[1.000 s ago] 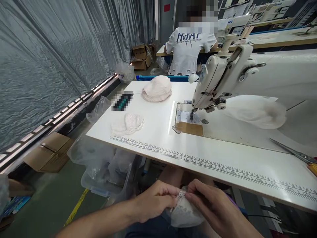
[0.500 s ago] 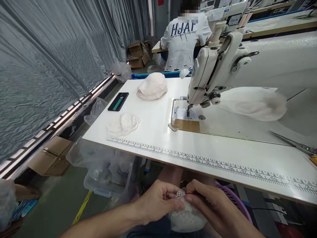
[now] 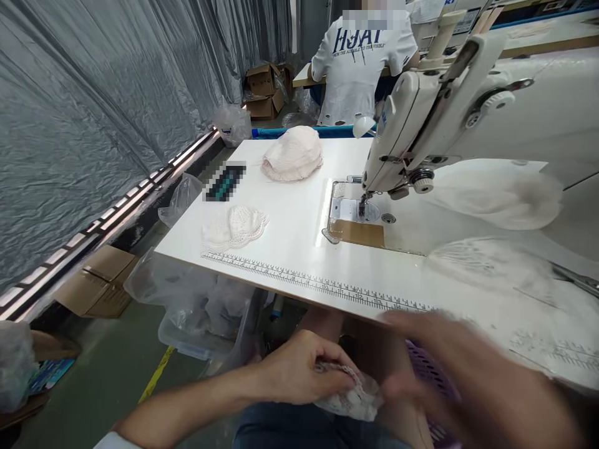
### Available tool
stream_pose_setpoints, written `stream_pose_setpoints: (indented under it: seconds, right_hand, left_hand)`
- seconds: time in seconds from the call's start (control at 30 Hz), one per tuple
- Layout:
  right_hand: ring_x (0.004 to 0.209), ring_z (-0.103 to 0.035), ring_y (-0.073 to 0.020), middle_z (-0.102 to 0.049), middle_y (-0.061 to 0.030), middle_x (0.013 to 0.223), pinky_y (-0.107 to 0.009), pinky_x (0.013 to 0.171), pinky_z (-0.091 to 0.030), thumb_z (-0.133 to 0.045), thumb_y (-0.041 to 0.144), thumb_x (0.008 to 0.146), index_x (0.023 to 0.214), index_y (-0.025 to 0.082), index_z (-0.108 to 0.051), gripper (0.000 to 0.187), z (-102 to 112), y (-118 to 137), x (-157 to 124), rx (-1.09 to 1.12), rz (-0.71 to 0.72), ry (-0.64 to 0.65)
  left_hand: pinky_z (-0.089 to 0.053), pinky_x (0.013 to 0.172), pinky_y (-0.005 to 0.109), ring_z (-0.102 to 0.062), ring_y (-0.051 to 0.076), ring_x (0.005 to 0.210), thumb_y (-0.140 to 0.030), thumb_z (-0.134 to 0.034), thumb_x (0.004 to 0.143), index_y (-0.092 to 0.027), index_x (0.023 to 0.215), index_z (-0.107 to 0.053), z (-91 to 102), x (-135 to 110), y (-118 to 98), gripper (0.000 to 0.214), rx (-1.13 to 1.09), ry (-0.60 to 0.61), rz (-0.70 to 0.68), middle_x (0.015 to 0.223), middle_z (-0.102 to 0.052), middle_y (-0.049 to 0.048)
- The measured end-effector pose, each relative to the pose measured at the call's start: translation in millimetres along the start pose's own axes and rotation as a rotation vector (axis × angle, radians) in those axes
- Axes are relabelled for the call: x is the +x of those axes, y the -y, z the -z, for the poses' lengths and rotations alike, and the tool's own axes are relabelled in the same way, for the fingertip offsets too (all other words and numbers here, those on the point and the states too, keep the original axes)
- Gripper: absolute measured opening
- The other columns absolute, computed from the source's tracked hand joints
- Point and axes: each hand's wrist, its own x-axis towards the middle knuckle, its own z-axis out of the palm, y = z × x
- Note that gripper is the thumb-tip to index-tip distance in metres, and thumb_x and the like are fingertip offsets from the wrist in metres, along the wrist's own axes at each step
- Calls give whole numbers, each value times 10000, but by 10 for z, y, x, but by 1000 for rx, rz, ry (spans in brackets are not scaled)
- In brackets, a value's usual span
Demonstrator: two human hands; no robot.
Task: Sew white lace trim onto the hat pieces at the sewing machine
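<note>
My left hand [image 3: 309,371] is closed on a white lace-edged fabric piece [image 3: 350,399], low over my lap in front of the table. My right hand [image 3: 435,355] is smeared by motion at the table's front edge, right of that piece; its fingers do not show clearly. A thin white fabric piece [image 3: 491,268], somewhat blurred, is at the table's right side, partly over the scissors [image 3: 578,279]. Another lace-edged piece [image 3: 236,227] lies on the table at the left, and a rounded pinkish fabric stack [image 3: 293,154] sits behind it.
The sewing machine [image 3: 402,137] stands on the white table [image 3: 290,218], with pale fabric [image 3: 505,193] under its arm. A blurred-out phone [image 3: 224,183] lies at the left. Below are a plastic bin [image 3: 187,337] and a purple basket [image 3: 433,374]. A co-worker [image 3: 360,68] sits ahead.
My right hand has left the held fabric and moved right, blurring. A thin white piece now shows on the table's right side. My left hand keeps hold of lace-edged fabric. The view has shifted slightly.
</note>
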Motion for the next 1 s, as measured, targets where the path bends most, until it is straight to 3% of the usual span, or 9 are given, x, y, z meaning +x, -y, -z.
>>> stream_pose_setpoints:
  seconds: [0.07, 0.13, 0.2, 0.37, 0.47, 0.7, 0.8, 0.9, 1.0]
  right_hand:
    - [666, -616, -220, -679, -25, 784, -310, 564, -478, -668, 542, 737, 921, 279, -625, 324, -305, 102, -13, 80, 38, 185]
    - [601, -579, -171, -633, 10, 660, -258, 523, -416, -582, 482, 831, 783, 252, -598, 235, -487, 145, -30, 195, -102, 328]
    - [598, -533, -138, -584, 23, 634, -228, 521, -373, -505, 455, 885, 717, 228, -559, 288, -538, 134, -51, 331, -248, 414]
    - [581, -424, -115, -463, 41, 621, -211, 511, -326, -519, 537, 842, 724, 211, -504, 347, -504, 28, -118, 669, -461, 480]
    - [593, -421, -118, -458, 38, 652, -217, 528, -336, -499, 555, 850, 769, 215, -481, 350, -554, -23, -165, 757, -523, 471]
    - [608, -451, -120, -459, 38, 668, -208, 539, -375, -462, 522, 886, 797, 219, -480, 316, -599, -38, -226, 756, -474, 457]
    - [703, -525, -144, -539, 16, 757, -217, 605, -429, -501, 472, 883, 890, 235, -518, 237, -583, 21, -220, 649, -410, 365]
    - [801, -557, -170, -573, -10, 872, -247, 674, -448, -547, 421, 874, 990, 257, -533, 202, -606, 99, -189, 516, -291, 254]
    - [791, -546, -169, -543, -25, 895, -264, 663, -428, -541, 365, 891, 950, 250, -547, 130, -650, 158, -139, 413, -129, 250]
  left_hand:
    - [-436, 687, 206, -605, 145, 756, -209, -589, 746, -121, 880, -721, -10, 5, 4, 208, 32, -43, -16, 822, -691, 49]
    - [-428, 644, 200, -590, 134, 713, -220, -619, 719, -112, 855, -707, -7, 1, 34, 194, -20, -77, 18, 784, -674, 44]
    - [-415, 605, 197, -562, 121, 654, -259, -678, 678, -95, 829, -691, 9, -11, 73, 223, -106, -84, 75, 727, -646, 38]
    - [-386, 597, 190, -527, 109, 650, -285, -719, 653, -101, 814, -692, 43, -26, 126, 245, -112, -86, 81, 722, -621, 24]
    - [-370, 601, 187, -518, 112, 668, -302, -736, 640, -113, 830, -699, 36, -12, 135, 271, -66, -103, 59, 732, -622, 16]
    - [-365, 586, 197, -504, 115, 635, -335, -707, 660, -101, 802, -702, -6, -8, 164, 273, -42, -169, 104, 683, -609, 14]
    - [-365, 583, 199, -508, 118, 636, -334, -690, 674, -102, 788, -705, -22, -10, 178, 259, -3, -179, 103, 678, -611, 18]
    - [-352, 575, 195, -492, 111, 621, -344, -670, 695, -97, 764, -711, -50, 5, 201, 260, 65, -167, 48, 643, -591, 10]
    - [-297, 531, 187, -425, 87, 576, -326, -657, 697, -82, 702, -705, -85, 21, 219, 249, 148, -150, -13, 564, -497, -21]
